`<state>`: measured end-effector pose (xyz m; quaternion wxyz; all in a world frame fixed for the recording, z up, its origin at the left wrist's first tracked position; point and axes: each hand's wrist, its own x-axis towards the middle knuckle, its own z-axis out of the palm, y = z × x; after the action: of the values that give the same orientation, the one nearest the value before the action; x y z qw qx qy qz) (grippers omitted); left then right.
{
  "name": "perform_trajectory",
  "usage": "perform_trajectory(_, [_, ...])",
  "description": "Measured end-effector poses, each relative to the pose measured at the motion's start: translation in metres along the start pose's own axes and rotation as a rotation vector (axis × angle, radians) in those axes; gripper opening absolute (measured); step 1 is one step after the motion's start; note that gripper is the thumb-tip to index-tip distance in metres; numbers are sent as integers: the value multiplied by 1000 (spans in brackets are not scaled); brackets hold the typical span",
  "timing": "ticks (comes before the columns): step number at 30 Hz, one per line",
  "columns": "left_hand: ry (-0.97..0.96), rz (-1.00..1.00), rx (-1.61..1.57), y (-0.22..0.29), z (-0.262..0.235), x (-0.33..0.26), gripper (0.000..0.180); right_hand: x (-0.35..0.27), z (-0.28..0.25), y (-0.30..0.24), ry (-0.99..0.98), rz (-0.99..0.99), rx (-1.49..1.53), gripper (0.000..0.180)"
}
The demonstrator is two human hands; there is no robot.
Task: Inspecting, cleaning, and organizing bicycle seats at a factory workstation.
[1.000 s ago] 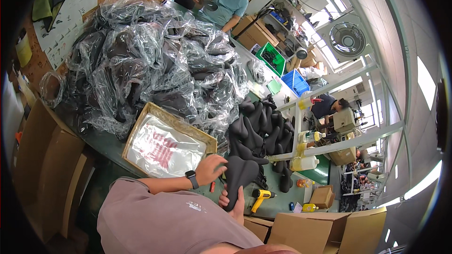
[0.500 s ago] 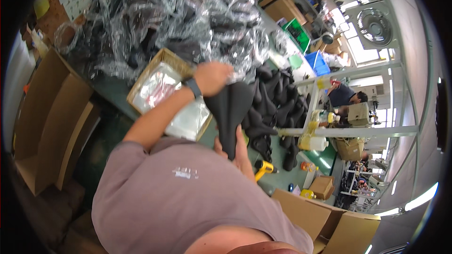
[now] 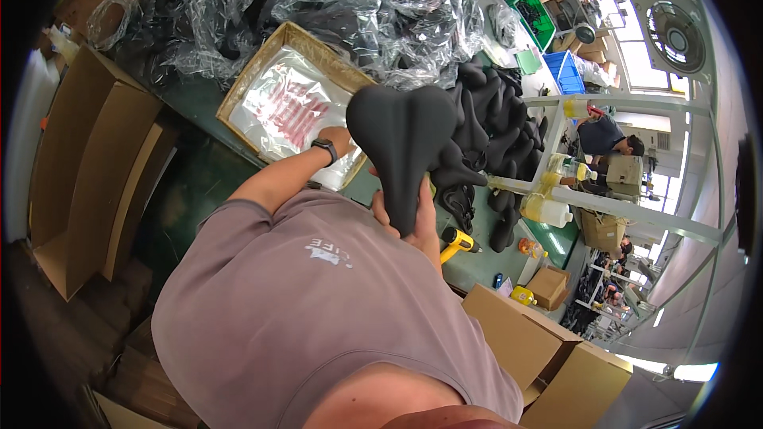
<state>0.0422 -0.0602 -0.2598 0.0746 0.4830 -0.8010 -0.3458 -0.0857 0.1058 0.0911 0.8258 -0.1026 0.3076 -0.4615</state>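
My right hand [image 3: 415,221] is shut on the narrow nose of a black bicycle saddle [image 3: 401,131], held up in front of my chest with its wide end on top. My left hand [image 3: 343,137], a dark watch on its wrist, rests on a stack of clear printed plastic bags [image 3: 286,103] in a shallow cardboard tray [image 3: 262,63]. The saddle hides its fingers, so its grip cannot be made out.
A pile of bare black saddles [image 3: 485,119] lies right of the tray, a heap of plastic-wrapped ones [image 3: 318,0] behind it. Open cardboard boxes stand at left [image 3: 87,159] and lower right [image 3: 524,334]. A yellow tool [image 3: 457,245] lies on the green table. A person [image 3: 604,135] works beyond a metal frame.
The saddle has come up off the table and turned upright in my right hand. My left hand let go of its wide end and dropped to the bags in the tray.
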Motion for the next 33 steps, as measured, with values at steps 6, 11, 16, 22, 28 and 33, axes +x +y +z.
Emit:
perform_trajectory(6, [-122,34,52,-12,9,-3,32,-108,-60,58,357,-16,-711,91])
perform_trajectory(11, [-30,52,30,-2,-1,-18,30,-173,-134,137,785,227,-630,90])
perform_trajectory(16, [102,157,96,-18,10,-28,25,-184,-169,221,1065,314,-999,90])
perform_trajectory(22, [171,-231,-408,-28,-4,-24,29,-79,-84,208,1585,-296,-1036,78])
perform_trajectory(28, [-87,-528,-1630,-70,-93,-29,19,-10,-121,150,848,-311,-358,58])
perform_trajectory(33, [-109,-479,-1275,-63,-154,-56,23,59,-103,114,815,-417,-713,89])
